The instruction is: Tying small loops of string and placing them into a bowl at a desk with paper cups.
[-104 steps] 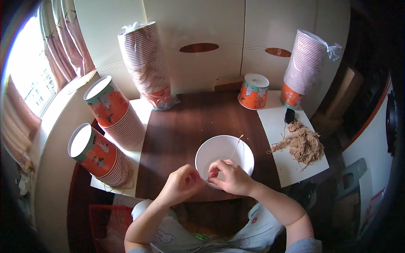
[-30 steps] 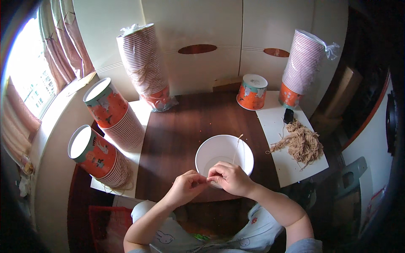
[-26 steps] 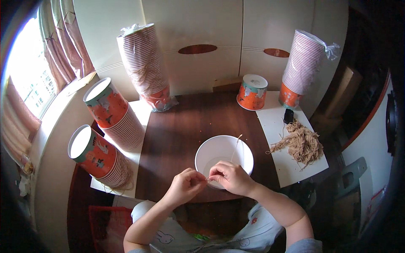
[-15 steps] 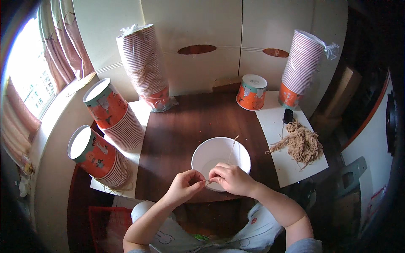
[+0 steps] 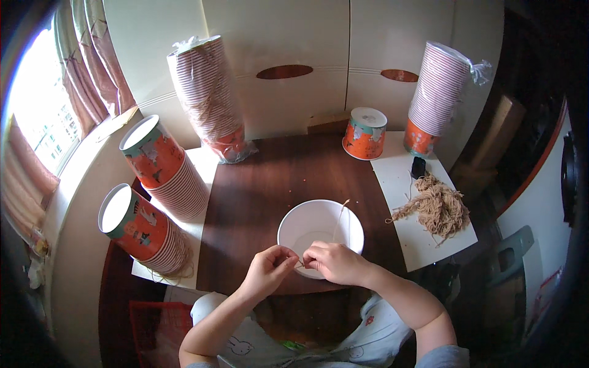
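Observation:
A white paper bucket (image 5: pixel 293 222) stands mouth up at the front of the brown table. Over its near rim, my left hand (image 5: pixel 269 273) pinches a thin tan cord (image 5: pixel 300 264) between thumb and fingers. Close by on the right, my right hand (image 5: pixel 337 264) has its fingertips closed on the same cord. Another stretch of cord rises along the inside of the bucket, and its end sticks out over the far right rim. Any knot or hole at my fingertips is too small to make out.
Nested orange buckets (image 5: pixel 153 159) lean at the left, with a second stack (image 5: pixel 144 230) nearer me. Tall bagged stacks stand at the back left (image 5: pixel 205 92) and back right (image 5: pixel 437 92). One upturned bucket (image 5: pixel 365 138) is between them. A tan cord pile (image 5: pixel 442 208) lies on the right white board.
My hands stay over the bucket's near rim, with only slight finger movement on the cord. The rest looks the same apart from a tiny shift of view.

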A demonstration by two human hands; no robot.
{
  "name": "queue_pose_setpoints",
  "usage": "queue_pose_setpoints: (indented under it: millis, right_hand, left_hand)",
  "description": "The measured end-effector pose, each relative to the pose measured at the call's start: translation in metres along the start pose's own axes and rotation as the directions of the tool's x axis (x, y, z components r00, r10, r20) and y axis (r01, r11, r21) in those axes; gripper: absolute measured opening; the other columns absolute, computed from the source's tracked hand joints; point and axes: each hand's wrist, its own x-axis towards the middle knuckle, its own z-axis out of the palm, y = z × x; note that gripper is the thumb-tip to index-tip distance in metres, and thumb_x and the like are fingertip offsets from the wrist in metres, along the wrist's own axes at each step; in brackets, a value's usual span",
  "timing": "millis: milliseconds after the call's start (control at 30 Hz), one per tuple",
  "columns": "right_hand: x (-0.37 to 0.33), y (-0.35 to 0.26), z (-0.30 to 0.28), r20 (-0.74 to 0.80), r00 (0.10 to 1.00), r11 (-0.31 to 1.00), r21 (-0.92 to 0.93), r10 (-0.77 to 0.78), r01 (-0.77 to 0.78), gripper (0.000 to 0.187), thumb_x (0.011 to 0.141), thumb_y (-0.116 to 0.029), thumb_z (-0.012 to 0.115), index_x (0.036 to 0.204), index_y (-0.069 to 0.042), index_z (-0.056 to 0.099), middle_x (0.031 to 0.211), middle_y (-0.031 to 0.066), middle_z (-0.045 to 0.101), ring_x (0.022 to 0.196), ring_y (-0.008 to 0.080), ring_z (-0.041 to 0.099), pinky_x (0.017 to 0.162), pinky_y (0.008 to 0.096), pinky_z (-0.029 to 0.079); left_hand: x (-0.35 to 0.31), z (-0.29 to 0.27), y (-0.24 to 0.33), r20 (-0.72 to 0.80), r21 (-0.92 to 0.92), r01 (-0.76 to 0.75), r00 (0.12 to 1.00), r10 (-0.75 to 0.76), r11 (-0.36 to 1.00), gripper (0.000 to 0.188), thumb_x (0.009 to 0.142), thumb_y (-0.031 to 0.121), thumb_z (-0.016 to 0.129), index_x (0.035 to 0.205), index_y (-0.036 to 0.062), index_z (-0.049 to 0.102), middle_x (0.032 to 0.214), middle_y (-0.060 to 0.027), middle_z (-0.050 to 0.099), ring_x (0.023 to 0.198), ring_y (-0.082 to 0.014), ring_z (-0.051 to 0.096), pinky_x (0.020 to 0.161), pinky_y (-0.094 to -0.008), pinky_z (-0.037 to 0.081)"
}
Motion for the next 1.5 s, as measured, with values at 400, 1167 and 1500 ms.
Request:
queue_pose_setpoints:
  millis: [400, 1167, 1500]
  right_hand:
    - [0.002, -0.006, -0.008, -0.022, 0.999, 0.991, 0.128, -0.025, 0.028, 0.01, 0.079, -0.009, 0.055, 0.08, -0.002, 0.048, 0.076, 0.0133, 0.055, 0.072, 0.03, 0.056, 0.062, 0.0369, 0.043]
    - [0.007, -0.018, -0.015, 0.002, 0.998, 0.941, 0.334, 0.062, -0.059, 0.007, 0.082, -0.008, 0.055, 0.085, -0.002, 0.052, 0.075, 0.004, 0.055, 0.069, 0.0091, 0.049, 0.064, 0.0239, 0.042]
    - [0.006, -0.014, -0.013, -0.111, 0.994, 0.953, 0.297, -0.018, 0.051, 0.007, 0.083, -0.01, 0.055, 0.083, -0.002, 0.054, 0.074, 0.0027, 0.053, 0.068, 0.0085, 0.049, 0.064, 0.0232, 0.041]
  left_hand:
    - [0.004, -0.007, -0.009, 0.0, 0.129, 0.044, 0.999, -0.045, 0.991, 0.009, 0.083, 0.009, 0.053, 0.085, -0.0004, 0.054, 0.075, -0.0001, 0.053, 0.07, -0.0056, 0.047, 0.063, -0.0189, 0.039]
    - [-0.001, -0.004, 0.02, 0.086, 0.533, -0.462, 0.863, 0.497, 0.709, 0.014, 0.065, 0.007, 0.067, 0.077, 0.0068, 0.061, 0.082, -0.0067, 0.053, 0.078, -0.0243, 0.051, 0.067, -0.033, 0.044]
    - [0.005, -0.014, 0.013, 0.157, 0.54, -0.464, 0.875, 0.458, 0.702, 0.012, 0.063, 0.01, 0.07, 0.074, 0.0105, 0.063, 0.09, -0.0063, 0.052, 0.085, -0.0238, 0.048, 0.073, -0.0344, 0.042]
